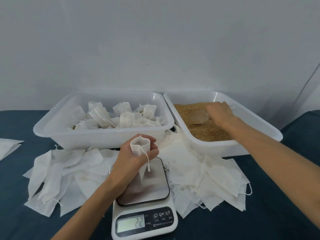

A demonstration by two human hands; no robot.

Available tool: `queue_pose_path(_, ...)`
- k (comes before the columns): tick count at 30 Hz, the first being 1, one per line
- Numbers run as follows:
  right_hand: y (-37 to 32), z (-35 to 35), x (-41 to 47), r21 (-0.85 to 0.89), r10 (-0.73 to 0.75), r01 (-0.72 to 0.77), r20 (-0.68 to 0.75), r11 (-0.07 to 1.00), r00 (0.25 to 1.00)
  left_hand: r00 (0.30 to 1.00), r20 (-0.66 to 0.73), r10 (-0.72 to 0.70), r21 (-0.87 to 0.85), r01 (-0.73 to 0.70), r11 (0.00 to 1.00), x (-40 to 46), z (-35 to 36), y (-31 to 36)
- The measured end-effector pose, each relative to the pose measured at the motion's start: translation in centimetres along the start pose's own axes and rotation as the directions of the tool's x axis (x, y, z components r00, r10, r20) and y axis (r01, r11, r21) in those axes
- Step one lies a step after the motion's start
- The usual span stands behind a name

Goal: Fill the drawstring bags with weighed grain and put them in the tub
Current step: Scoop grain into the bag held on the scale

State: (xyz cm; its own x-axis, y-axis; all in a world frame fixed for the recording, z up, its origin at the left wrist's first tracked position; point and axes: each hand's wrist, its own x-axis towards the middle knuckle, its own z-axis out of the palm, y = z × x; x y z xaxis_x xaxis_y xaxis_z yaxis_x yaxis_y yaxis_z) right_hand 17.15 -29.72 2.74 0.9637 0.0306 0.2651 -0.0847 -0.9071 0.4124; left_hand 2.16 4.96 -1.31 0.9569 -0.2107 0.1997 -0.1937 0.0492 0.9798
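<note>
The left hand (pixel 136 153) grips an open bag (pixel 140 146) over the scale (pixel 143 191). At two o'clock, the right hand (pixel 220 113) scoops grain (pixel 204 130); its fingers' grip is blurred, so I cannot tell. Next comes a careful pour into the bag.

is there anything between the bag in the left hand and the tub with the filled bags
Nothing visible. The left hand holds the open bag over the scale, just in front of the tub of filled bags, and only open air lies between the bag and the tub's near rim.
</note>
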Motion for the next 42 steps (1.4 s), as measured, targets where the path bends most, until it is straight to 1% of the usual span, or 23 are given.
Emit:
queue_pose_path(2,-0.4,0.5,0.0,0.173,-0.030,0.025,0.028,0.985,0.999,1.000,0.010,-0.007,0.002,0.007,1.000,-0.1,0.0,0.0)
queue_pose_path(4,-0.2,1.1,0.0,0.349,-0.001,-0.029,0.086,0.937,0.996,1.000,0.014,-0.011,0.001,0.011,1.000,-0.1,0.0,0.0)
queue_pose_path(6,0.6,1.6,-0.2,0.459,0.048,-0.105,0.134,0.882,0.990,1.000,0.014,-0.012,-0.004,0.012,1.000,0.0,0.0,-0.1)
queue_pose_path(8,1.9,1.8,-0.5,0.512,0.098,-0.162,0.151,0.843,0.984,1.000,0.018,-0.010,-0.005,0.010,1.000,-0.1,0.0,-0.1)
queue_pose_path(11,3.7,2.2,-1.2,0.532,0.171,-0.224,0.148,0.817,0.974,1.000,0.021,-0.004,-0.001,0.004,1.000,-0.1,0.2,-0.1)
queue_pose_path(14,4.7,2.4,-2.1,0.555,0.222,-0.258,0.134,0.791,0.966,1.000,0.005,0.000,-0.007,0.000,1.000,0.0,0.2,-0.1)
queue_pose_path(16,4.8,2.4,-2.7,0.570,0.228,-0.257,0.122,0.780,0.966,1.000,-0.007,0.006,-0.001,-0.006,1.000,0.1,0.1,-0.2)
queue_pose_path(20,4.4,0.7,-4.1,0.604,0.137,-0.166,0.094,0.779,0.986,1.000,-0.008,0.013,0.011,-0.013,1.000,0.1,0.1,-0.3)
queue_pose_path(22,3.5,-1.1,-5.1,0.661,0.076,-0.089,0.049,0.745,0.996,1.000,-0.011,0.011,0.008,-0.010,1.000,0.1,0.1,-0.2)
queue_pose_path(24,2.3,-3.3,-6.3,0.736,-0.008,0.019,-0.018,0.677,1.000,1.000,-0.008,0.004,-0.004,-0.004,1.000,0.0,0.2,-0.1)
queue_pose_path(26,1.0,-6.0,-7.9,0.812,-0.102,0.139,-0.099,0.567,0.990,1.000,0.002,0.003,-0.002,-0.003,1.000,-0.2,0.3,0.2)
queue_pose_path(27,0.3,-7.2,-8.6,0.823,-0.147,0.200,-0.143,0.531,0.979,1.000,0.009,0.001,0.003,-0.001,1.000,-0.3,0.4,0.4)
queue_pose_path(30,-1.3,-10.3,-10.5,0.772,-0.248,0.364,-0.271,0.521,0.930,0.999,0.046,-0.019,0.019,0.018,1.000,-0.5,0.8,0.7)
queue_pose_path(32,-2.1,-11.9,-11.3,0.733,-0.301,0.421,-0.301,0.534,0.905,0.998,0.049,-0.026,0.053,0.023,0.998,-0.6,0.9,0.7)
queue_pose_path(34,-2.6,-12.9,-11.6,0.699,-0.342,0.437,-0.283,0.565,0.896,0.999,0.042,-0.026,0.077,0.023,0.997,-0.7,0.9,0.6)
queue_pose_path(36,-2.8,-13.3,-11.5,0.639,-0.366,0.454,-0.276,0.621,0.889,0.999,0.043,-0.024,0.085,0.020,0.996,-0.6,0.9,0.4)
queue_pose_path(39,-2.8,-13.7,-11.4,0.538,-0.355,0.474,-0.316,0.697,0.880,0.999,0.046,-0.017,0.086,0.013,0.996,-0.6,0.9,0.2)
queue_pose_path(42,-2.8,-14.3,-11.5,0.478,-0.368,0.487,-0.325,0.731,0.871,0.999,0.038,-0.015,0.086,0.012,0.996,-0.5,0.8,0.0)
